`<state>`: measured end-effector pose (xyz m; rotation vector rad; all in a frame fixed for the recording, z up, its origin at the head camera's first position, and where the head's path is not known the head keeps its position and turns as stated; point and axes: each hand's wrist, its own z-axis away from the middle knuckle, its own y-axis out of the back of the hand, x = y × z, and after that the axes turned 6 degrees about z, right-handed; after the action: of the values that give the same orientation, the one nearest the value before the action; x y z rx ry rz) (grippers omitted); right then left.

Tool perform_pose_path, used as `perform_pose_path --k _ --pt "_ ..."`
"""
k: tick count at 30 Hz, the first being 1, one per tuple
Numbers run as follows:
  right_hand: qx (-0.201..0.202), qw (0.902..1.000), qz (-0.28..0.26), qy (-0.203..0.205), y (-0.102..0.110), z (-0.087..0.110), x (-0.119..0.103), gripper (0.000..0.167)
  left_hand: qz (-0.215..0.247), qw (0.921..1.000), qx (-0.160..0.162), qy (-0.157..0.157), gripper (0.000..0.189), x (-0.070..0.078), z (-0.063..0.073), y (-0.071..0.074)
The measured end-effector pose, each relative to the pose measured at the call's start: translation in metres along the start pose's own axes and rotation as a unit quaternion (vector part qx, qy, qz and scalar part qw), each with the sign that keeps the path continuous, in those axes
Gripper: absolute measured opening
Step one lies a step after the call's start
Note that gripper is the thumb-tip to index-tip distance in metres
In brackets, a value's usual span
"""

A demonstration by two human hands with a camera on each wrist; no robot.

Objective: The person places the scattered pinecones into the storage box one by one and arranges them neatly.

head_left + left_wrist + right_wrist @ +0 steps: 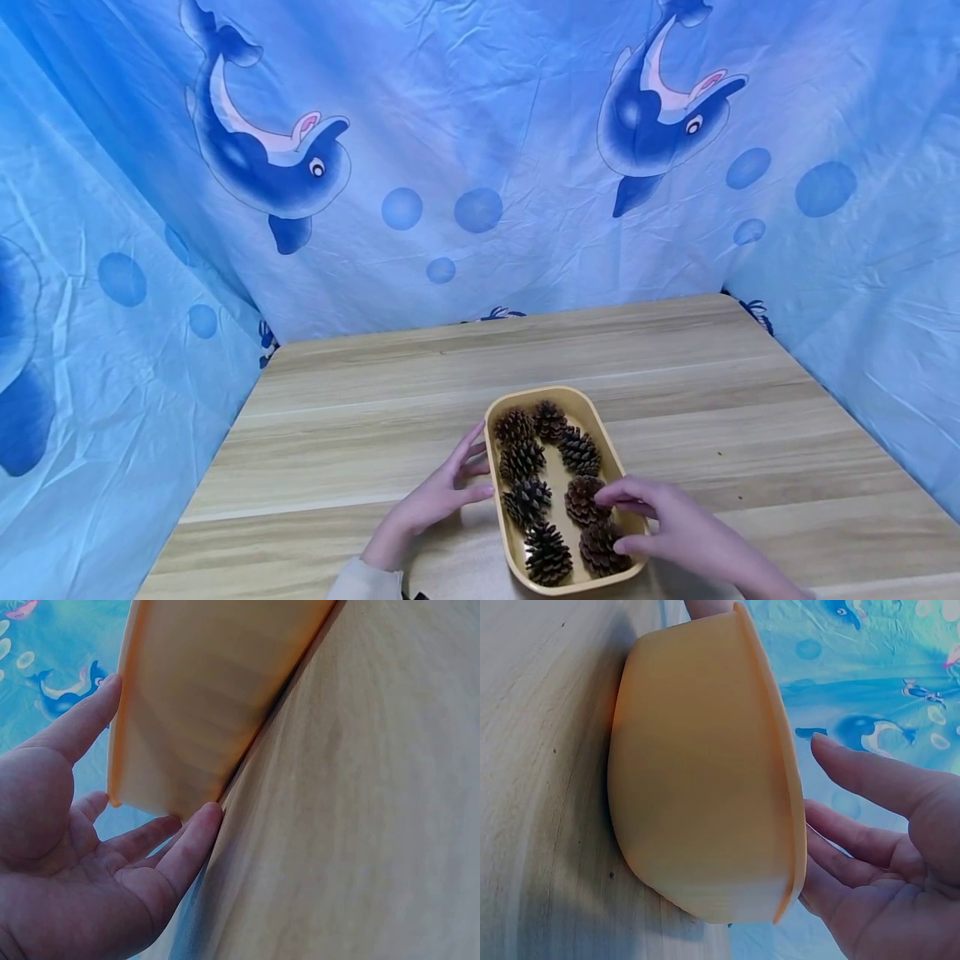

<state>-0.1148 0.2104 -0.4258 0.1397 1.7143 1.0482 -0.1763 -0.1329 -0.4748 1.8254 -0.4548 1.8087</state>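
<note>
A yellow rectangular tub (pixel 557 483) stands on the table, holding several brown pine cones in two rough rows. My left hand (pixel 438 492) is at the tub's left side, its spread fingers touching the outer wall; in the left wrist view the thumb (pixel 97 712) lies against the rim. Over the right rim reaches my right hand (pixel 660 521). Its fingertips are at a reddish-brown pine cone (pixel 582 500), and its thumb is beside the nearest right pine cone (pixel 600 550). In the right wrist view the tub wall (pixel 705 765) hides those fingertips and the cones.
The wood-grain table (pixel 360 417) extends to the left, right and behind the tub. A blue cloth (pixel 480 150) with printed dolphins hangs at the back and both sides. Small dark specks (pixel 740 497) lie on the table at right.
</note>
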Motion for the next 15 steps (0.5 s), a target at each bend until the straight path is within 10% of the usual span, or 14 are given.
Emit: perform_pose_path --k 15 --pt "0.035 0.9967 -0.070 -0.025 0.0046 0.0020 0.0006 0.048 -0.003 1.0000 0.003 -0.002 0.092 -0.0009 0.0003 -0.0004"
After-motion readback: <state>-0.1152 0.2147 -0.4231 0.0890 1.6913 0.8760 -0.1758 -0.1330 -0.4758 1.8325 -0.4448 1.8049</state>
